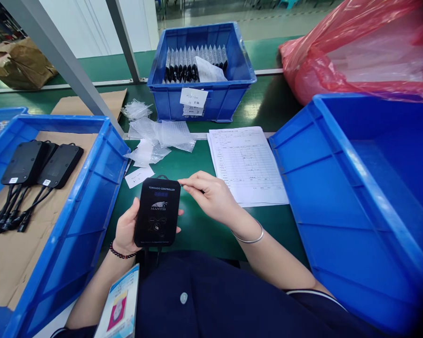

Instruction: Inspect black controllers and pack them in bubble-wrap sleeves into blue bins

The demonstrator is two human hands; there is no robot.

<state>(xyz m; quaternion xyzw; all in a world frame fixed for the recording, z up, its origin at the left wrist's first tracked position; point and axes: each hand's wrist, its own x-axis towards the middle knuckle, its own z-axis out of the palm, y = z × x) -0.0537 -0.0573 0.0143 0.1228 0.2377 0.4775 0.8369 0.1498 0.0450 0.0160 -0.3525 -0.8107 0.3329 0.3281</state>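
In the head view, my left hand (126,230) is wrapped round a black controller (162,209) marked "TORNADO CONTROLLER" and "MANTIS", its printed face turned up and its cables hanging toward me. The thumb and forefinger of my right hand (211,195) pinch together at the controller's upper right corner. Whatever lies between those fingertips is too small to make out. Beyond the controller are a small white label (139,177) and several clear plastic bags (172,134). Printed sheets (248,164) lie past my right hand.
On the left, a blue bin (107,141) lined with cardboard holds several black controllers (25,162) with cables. A blue crate (202,101) of bagged items stands at the back. To the right are a large blue bin (303,173) and a red plastic bag (303,70). A grey post (66,65) slants at left.
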